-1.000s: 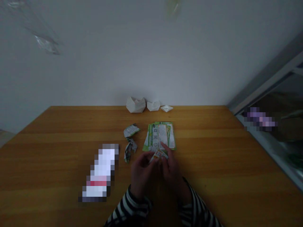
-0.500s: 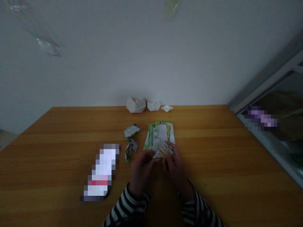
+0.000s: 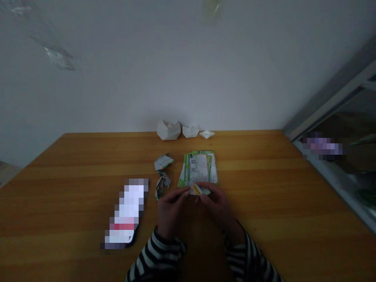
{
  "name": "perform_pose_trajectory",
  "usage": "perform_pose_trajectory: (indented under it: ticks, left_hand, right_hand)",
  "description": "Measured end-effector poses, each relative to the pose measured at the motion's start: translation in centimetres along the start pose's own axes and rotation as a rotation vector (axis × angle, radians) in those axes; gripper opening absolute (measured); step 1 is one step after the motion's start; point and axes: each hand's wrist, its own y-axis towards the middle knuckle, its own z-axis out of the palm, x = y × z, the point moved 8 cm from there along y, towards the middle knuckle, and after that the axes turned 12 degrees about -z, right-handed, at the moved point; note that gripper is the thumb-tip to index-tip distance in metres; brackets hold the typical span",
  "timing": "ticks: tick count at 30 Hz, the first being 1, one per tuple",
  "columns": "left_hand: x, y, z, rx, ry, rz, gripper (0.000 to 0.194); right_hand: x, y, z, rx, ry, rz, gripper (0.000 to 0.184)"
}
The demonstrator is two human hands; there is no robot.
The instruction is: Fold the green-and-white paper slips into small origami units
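Note:
Both hands meet over the wooden table [image 3: 264, 203] and pinch a small folded piece of printed paper [image 3: 199, 190] between their fingertips. My left hand [image 3: 170, 209] grips its left end, my right hand [image 3: 219, 207] its right end. Striped sleeves cover both wrists. Just beyond the hands lies a stack of green and white printed leaflets [image 3: 198, 168]. To its left lie two crumpled folded paper pieces, one [image 3: 163, 161] farther, one [image 3: 162, 185] nearer.
Three white folded paper shapes [image 3: 169, 130] [image 3: 190, 131] [image 3: 207, 134] stand in a row at the table's far edge by the wall. A pixelated flat object [image 3: 127, 213] lies on the left. A window frame [image 3: 331, 156] runs along the right side.
The folded paper has been turned and drawn lower between the fingertips. My right hand's fingers have curled closer over it; both hands have shifted slightly left.

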Motion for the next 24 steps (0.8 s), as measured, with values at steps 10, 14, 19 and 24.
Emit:
perform_pose_trajectory:
  ticks: [10, 14, 19, 24]
  left_hand:
    - [1.0, 0.0, 2.0, 0.191, 0.023, -0.056, 0.028]
    - [1.3, -0.4, 3.4, 0.354, 0.097, -0.056, 0.026]
    - [0.9, 0.0, 2.0, 0.217, -0.023, -0.024, 0.023]
    - [1.0, -0.1, 2.7, 0.307, -0.019, -0.044, 0.021]
  right_hand:
    - [0.2, 0.2, -1.0, -0.101, -0.091, -0.027, 0.047]
    - [-0.7, 0.2, -1.5, -0.121, -0.080, 0.069, 0.051]
    - [-1.6, 0.2, -2.1, -0.182, -0.038, 0.102, 0.035]
    - [-1.1, 0.4, -1.3, -0.081, -0.049, 0.069, 0.022]
